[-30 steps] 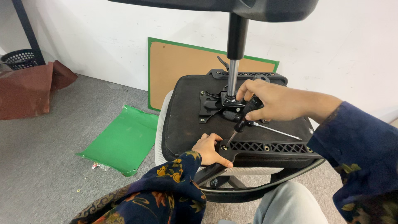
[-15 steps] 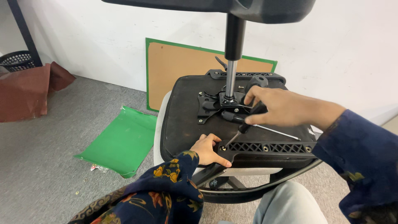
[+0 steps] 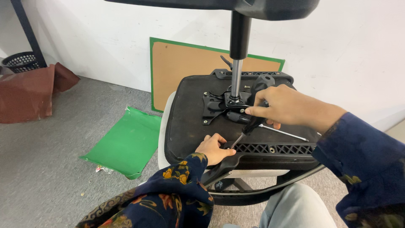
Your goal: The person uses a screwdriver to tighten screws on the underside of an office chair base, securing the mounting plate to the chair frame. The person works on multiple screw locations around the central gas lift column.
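Both your hands work the upturned black plastic chair seat (image 3: 190, 122): your right hand (image 3: 287, 107) clenches a black-handled screwdriver (image 3: 253, 114), tip hidden by your left hand (image 3: 213, 148), whose grip I cannot tell.

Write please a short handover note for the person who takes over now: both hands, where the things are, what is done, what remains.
Right hand grips a black-handled screwdriver, tip down at the armrest bracket on the upturned chair seat.
Left hand rests on the seat's near edge beside the tip.
A thin metal rod lies on the seat under the right hand.
Done: the mechanism plate sits on the seat with the gas column standing in it.
Left: the bracket screw is being worked; whether it is tight cannot be told.
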